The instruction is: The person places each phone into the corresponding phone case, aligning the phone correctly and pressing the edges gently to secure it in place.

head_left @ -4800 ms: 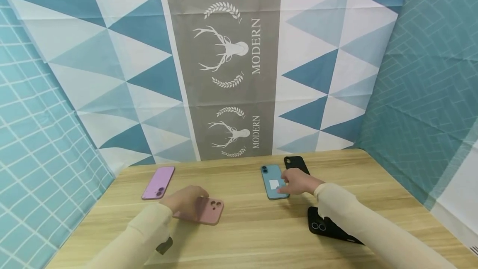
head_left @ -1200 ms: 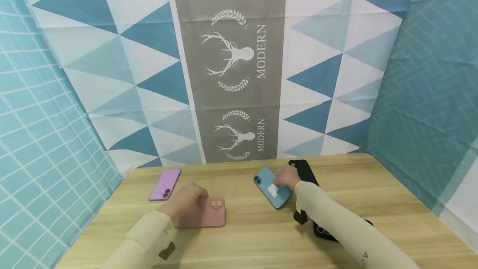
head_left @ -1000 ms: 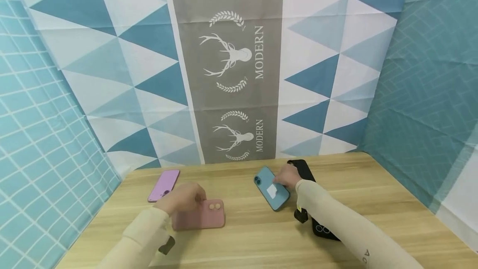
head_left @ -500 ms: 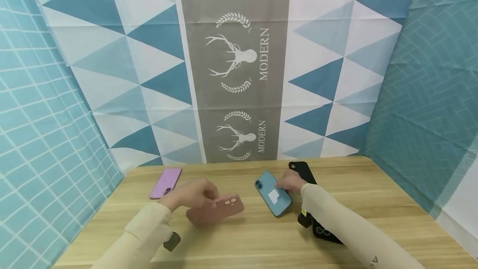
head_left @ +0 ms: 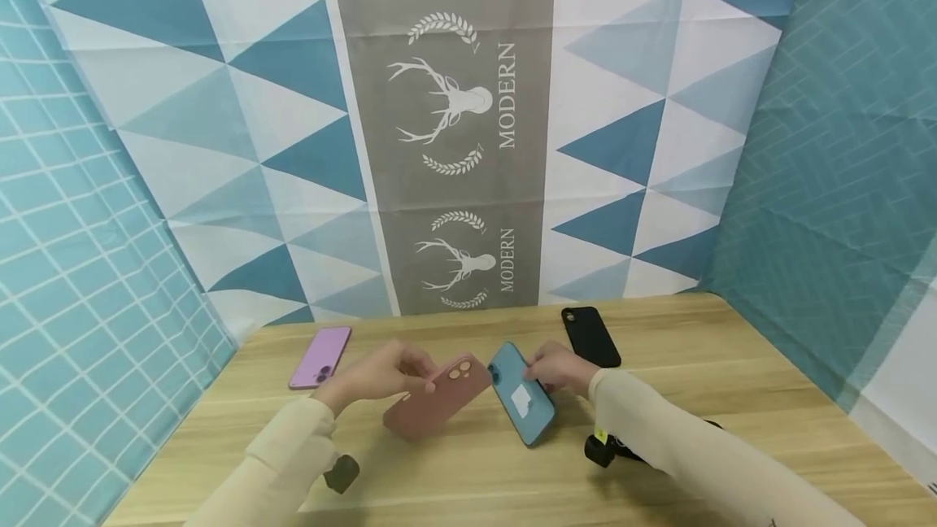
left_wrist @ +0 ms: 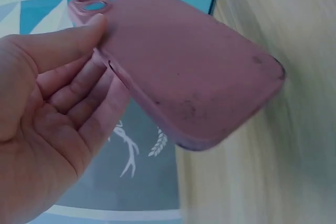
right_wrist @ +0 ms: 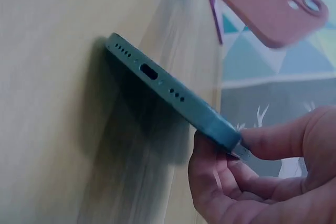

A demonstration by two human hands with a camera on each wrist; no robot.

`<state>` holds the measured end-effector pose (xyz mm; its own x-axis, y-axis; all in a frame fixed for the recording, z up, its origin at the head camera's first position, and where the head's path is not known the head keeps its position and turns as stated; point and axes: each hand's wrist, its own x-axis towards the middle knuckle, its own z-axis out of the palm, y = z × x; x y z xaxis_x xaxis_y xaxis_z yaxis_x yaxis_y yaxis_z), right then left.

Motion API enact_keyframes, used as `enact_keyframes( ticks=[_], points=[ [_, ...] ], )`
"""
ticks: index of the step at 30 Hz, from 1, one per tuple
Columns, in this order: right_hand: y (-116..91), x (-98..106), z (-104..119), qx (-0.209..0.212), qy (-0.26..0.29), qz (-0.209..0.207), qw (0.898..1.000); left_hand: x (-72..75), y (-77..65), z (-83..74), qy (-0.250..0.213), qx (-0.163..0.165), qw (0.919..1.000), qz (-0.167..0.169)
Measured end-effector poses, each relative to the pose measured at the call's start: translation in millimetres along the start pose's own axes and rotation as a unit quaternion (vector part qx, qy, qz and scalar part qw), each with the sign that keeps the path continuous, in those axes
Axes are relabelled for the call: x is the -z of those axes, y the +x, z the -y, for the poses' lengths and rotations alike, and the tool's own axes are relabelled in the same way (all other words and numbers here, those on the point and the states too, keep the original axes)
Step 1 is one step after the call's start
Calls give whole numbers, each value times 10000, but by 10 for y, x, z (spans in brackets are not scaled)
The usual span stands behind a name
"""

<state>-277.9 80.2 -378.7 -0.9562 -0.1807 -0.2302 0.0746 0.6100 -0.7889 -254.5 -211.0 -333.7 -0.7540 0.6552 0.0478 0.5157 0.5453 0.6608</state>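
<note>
In the head view my left hand point(head_left: 384, 372) pinches a pink phone case point(head_left: 439, 405) by its upper long edge, tilted above the table. The left wrist view shows dark smudges on that case point(left_wrist: 184, 66) and blue showing through its camera hole. My right hand point(head_left: 560, 368) grips a blue phone point(head_left: 508, 385) by its right long edge; a white label point(head_left: 521, 401) is on its back. In the right wrist view the phone's bottom edge point(right_wrist: 173, 95), with charging port, hangs over the wood and its shadow. The case's camera corner comes close to the phone's camera end.
A lilac phone point(head_left: 320, 356) lies at the back left of the wooden table point(head_left: 454, 494). One black phone case point(head_left: 590, 340) lies at the back right; another black one point(head_left: 629, 454) is mostly hidden under the right sleeve. Patterned cloth point(head_left: 622, 145) hangs behind.
The pink case has risen off the table, tilted up and moved right. The blue phone has been lifted and turned more upright, coming nearer to the case.
</note>
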Motion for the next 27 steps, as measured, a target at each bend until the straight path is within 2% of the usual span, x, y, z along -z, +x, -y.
enact_keyframes(
  ticks=[8, 15, 20, 27],
  points=[
    [-50, 95, 98, 126, 362, 66, 9992, -138, 46, 64, -926, 264, 9945, -413],
    [-85, 188, 118, 240, 888, -251, 9954, -245, 73, 129, -1937, 735, 9758, -699],
    [-133, 170, 137, 420, 1367, -406, 9889, -286, 142, 133, -2113, 928, 9682, -969],
    [-115, 129, 145, 586, 1930, -328, 9789, -321, 238, 121, -2226, 1124, 9555, -1576]
  ],
)
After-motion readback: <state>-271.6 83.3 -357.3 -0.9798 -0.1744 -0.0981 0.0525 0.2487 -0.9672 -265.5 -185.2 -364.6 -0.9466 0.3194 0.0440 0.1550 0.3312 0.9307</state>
